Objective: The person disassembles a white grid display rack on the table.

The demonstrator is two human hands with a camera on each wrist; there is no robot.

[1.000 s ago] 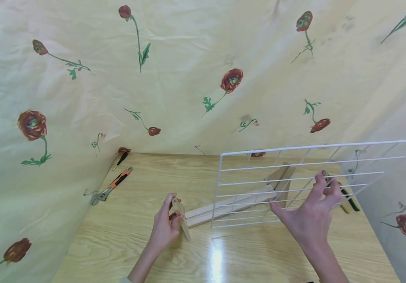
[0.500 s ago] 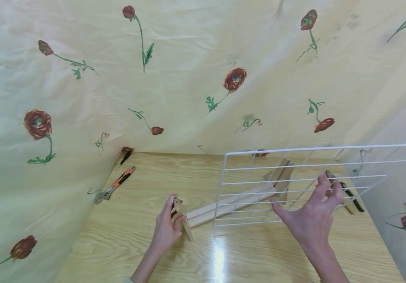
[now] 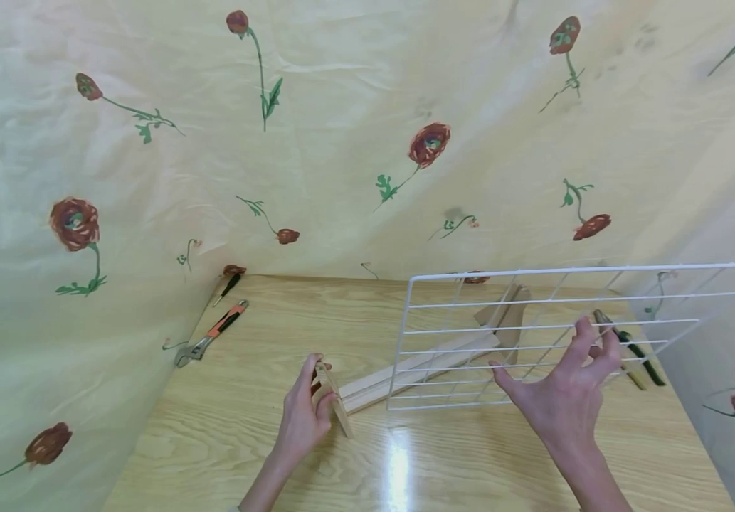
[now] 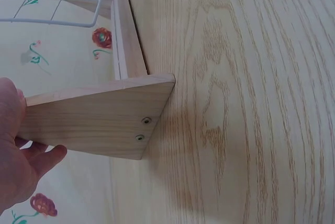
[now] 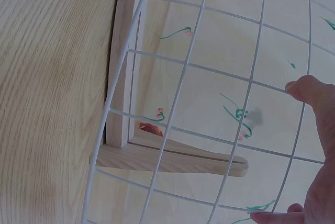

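Observation:
With its thumb and fingers, my left hand (image 3: pixel 303 412) holds the near end board (image 4: pixel 99 119) of a pale wooden frame. Two screw heads (image 4: pixel 143 129) show low on that board's outer face. Long wooden rails (image 3: pixel 367 387) run from it along the table to the far end board (image 5: pixel 162 160), which is partly behind wires. My right hand (image 3: pixel 562 391) grips a white wire grid (image 3: pixel 566 269) by its wires, thumb and fingers spread wide apart. In the head view the grid is raised and tilted in front of the rails; whether it touches the wood I cannot tell.
At the table's back left lie an adjustable wrench (image 3: pixel 213 334) with orange-black handle and a black-handled screwdriver (image 3: pixel 229 284). A dark-handled tool like pliers (image 3: pixel 649 366) lies at the right, partly behind the grid. Flower-patterned cloth (image 3: pixel 341 142) rises behind the wood-grain table (image 3: pixel 213 441).
The head view has turned slightly, so everything appears a little farther right. Both hands keep their holds, with no clear movement of the frame or the grid.

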